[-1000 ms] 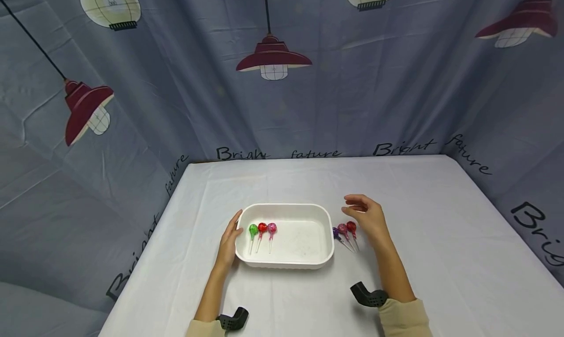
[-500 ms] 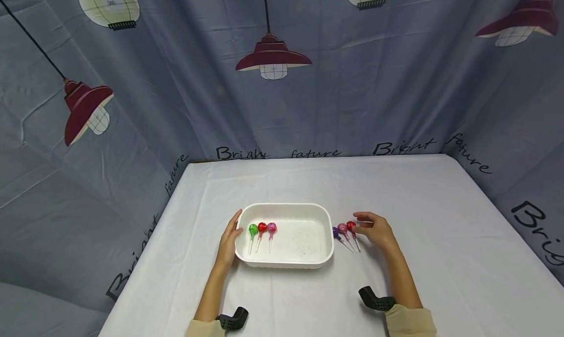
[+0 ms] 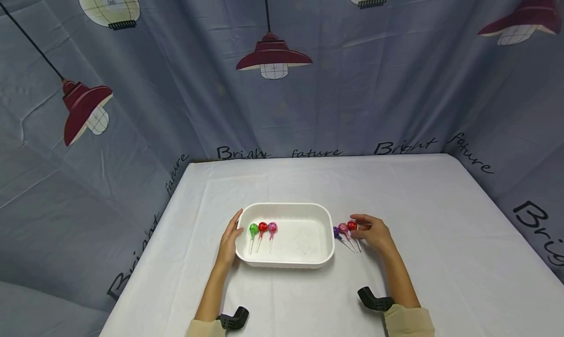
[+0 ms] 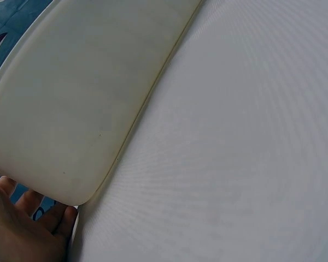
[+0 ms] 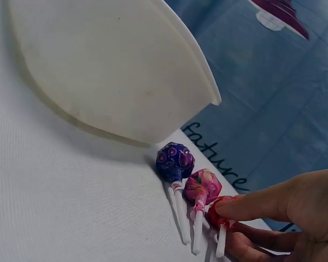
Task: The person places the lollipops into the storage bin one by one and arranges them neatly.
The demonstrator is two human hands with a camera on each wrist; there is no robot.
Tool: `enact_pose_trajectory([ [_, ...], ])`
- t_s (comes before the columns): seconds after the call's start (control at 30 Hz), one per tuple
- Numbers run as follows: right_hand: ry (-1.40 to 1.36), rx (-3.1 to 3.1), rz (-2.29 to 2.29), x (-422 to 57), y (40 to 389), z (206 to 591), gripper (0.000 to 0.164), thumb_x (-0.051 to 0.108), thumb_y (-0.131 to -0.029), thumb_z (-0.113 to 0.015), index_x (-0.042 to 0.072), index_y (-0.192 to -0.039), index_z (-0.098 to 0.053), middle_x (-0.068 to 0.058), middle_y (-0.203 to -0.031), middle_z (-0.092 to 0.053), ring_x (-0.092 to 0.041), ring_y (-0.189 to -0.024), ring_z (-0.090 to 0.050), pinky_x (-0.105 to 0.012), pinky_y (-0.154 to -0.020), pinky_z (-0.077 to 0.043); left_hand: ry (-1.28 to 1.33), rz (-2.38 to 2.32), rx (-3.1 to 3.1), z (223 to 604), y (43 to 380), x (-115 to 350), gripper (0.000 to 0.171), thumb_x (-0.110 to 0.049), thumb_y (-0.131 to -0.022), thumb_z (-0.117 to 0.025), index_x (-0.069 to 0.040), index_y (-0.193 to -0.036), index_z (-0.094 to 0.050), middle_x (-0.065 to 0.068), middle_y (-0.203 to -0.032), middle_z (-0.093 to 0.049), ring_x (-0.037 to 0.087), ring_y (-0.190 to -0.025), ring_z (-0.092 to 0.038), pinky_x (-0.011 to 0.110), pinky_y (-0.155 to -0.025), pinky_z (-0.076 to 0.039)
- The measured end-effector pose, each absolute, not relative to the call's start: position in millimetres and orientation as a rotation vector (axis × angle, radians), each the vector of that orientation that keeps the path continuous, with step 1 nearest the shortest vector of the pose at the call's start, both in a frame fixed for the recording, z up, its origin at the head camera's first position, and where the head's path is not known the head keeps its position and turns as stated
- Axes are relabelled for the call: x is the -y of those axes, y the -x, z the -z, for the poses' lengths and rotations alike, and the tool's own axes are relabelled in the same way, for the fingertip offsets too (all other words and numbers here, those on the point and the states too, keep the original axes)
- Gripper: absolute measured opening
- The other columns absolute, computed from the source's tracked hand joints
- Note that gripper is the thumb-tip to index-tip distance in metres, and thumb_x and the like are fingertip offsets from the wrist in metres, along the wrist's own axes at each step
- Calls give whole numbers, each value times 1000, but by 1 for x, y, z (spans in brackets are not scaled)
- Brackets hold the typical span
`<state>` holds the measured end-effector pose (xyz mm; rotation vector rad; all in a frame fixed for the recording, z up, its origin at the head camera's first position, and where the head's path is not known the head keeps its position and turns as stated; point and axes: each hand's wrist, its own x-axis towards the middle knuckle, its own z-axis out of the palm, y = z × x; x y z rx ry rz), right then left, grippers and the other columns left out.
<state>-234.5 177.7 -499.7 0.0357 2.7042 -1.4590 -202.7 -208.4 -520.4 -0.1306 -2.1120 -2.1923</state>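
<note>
Hands well apart, one at each end of the white, round-cornered rectangular plastic tray [image 3: 304, 240]. Your left hand [image 3: 228, 240] rests against the tray's left end, fingers lying along the outer wall and thumb by the rim; firmness of contact you cannot tell. Your right hand [image 3: 374, 232], off the tray's right end, pinches the round head of a glossy red-wrapped lollipop [image 3: 352, 225] between thumb and fingers, its white stick pointing back toward you. Whether that lollipop bears on the cloth, you cannot tell. Next to it, on the tray side, lies a pink-wrapped lollipop with a white stick [image 5: 202, 188]; then a dark purple patterned lollipop [image 5: 175, 162], just beside the tray wall, head partly hidden by the rim in the head view. Inside the tray, toward your left hand, three more in a row, sticks toward you: a green lollipop [image 3: 253, 229], a second red lollipop [image 3: 263, 227], a second pink lollipop [image 3: 273, 227]. Beneath all, a white tablecloth [image 3: 291, 300]; behind, a grey-blue fabric backdrop [image 3: 185, 107] printed with lamps and lettering.
</note>
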Motion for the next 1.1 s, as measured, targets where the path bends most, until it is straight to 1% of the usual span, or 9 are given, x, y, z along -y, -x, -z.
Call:
enact_pose_trajectory([
  [0.17,-63,-2710,1427,-176,234,500,42,6,-75,-73,1,-116,-63,-17,-99,-64,-25,-87,-55,-29,-68,-42,109,2221,2114,517,202,208,49,-2,-97,-33,-11,-145,-30,6,-152,-18,14,-138,-13,12,-105,-17],
  [0.27,-77,-2718,1411,-176,234,499,40,7,-75,-74,1,-113,-64,-14,-91,-64,-24,-84,-55,-28,-65,-41,111,2223,2127,507,198,206,50,0,-96,-32,-6,-145,-27,11,-152,-15,17,-139,-11,17,-108,-15],
  [0.4,-75,-2722,1425,-177,233,499,38,7,-74,-74,2,-111,-65,-14,-90,-64,-25,-84,-57,-29,-65,-42,114,2214,2146,496,193,203,50,1,-95,-32,-2,-145,-25,13,-152,-14,21,-139,-10,27,-111,-12],
  [0.5,-80,-2748,1439,-177,232,499,35,7,-72,-75,4,-106,-67,-12,-87,-65,-23,-81,-57,-28,-64,-42,114,2214,2150,495,192,202,50,1,-95,-32,-2,-145,-25,13,-152,-14,20,-139,-10,27,-111,-12],
  [0.6,-85,-2756,1428,-177,232,500,35,6,-73,-74,4,-107,-67,-12,-87,-65,-23,-81,-57,-29,-65,-42,124,2218,2140,498,194,203,50,1,-95,-31,-2,-145,-25,14,-152,-13,20,-139,-10,23,-110,-12],
  [0.7,-69,-2743,1404,-179,234,501,37,5,-75,-73,1,-111,-64,-14,-92,-65,-25,-85,-58,-31,-68,-43,130,2204,2126,509,199,205,50,-1,-96,-33,-6,-145,-28,11,-152,-16,17,-139,-11,19,-109,-14],
  [0.83,-58,-2739,1400,-180,233,499,38,4,-74,-73,0,-111,-64,-16,-96,-65,-25,-85,-59,-29,-66,-45,150,2173,2115,521,204,207,50,-4,-95,-34,-9,-144,-30,10,-152,-18,18,-139,-11,24,-110,-13],
  [0.93,-56,-2724,1419,-181,231,496,39,4,-74,-74,-1,-111,-64,-17,-96,-65,-24,-83,-59,-27,-62,-46,160,2168,2112,522,204,208,50,-5,-95,-35,-7,-144,-29,13,-152,-17,21,-139,-10,29,-111,-12],
  [1.1,-60,-2673,1479,-179,225,488,39,4,-76,-72,-1,-112,-63,-20,-100,-64,-26,-87,-60,-26,-61,-48,143,2185,2111,521,204,209,49,-2,-96,-34,-6,-144,-29,14,-152,-16,21,-139,-10,29,-111,-11],
])
